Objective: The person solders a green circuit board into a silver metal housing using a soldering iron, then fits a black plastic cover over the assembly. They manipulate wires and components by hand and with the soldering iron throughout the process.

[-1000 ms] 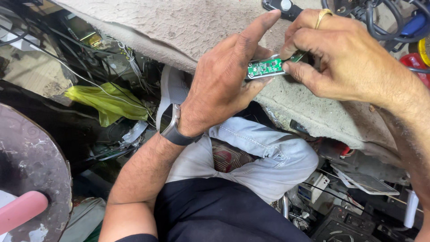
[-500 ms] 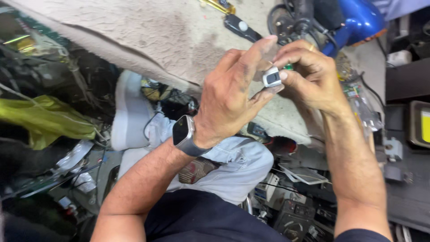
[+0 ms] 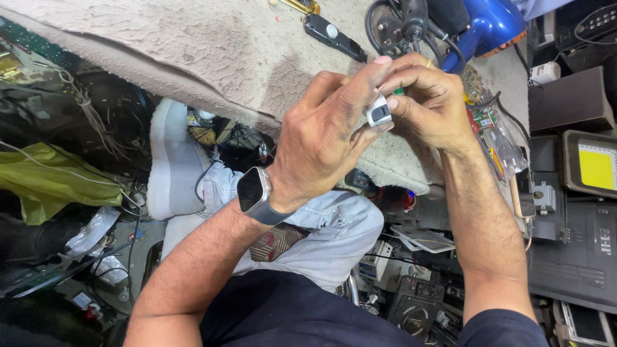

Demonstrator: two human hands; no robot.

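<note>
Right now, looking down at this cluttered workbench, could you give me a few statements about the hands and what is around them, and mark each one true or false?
1. Both hands pinch a small white and grey part between their fingertips. True.
2. The left hand has a bare wrist. False: a smartwatch with a dark screen sits on it.
3. The right hand wears a gold ring. True.
4. A black key fob lies on the beige cloth beyond the hands. True.
5. A red plastic bag lies at far left. False: the bag is yellow-green.
</note>
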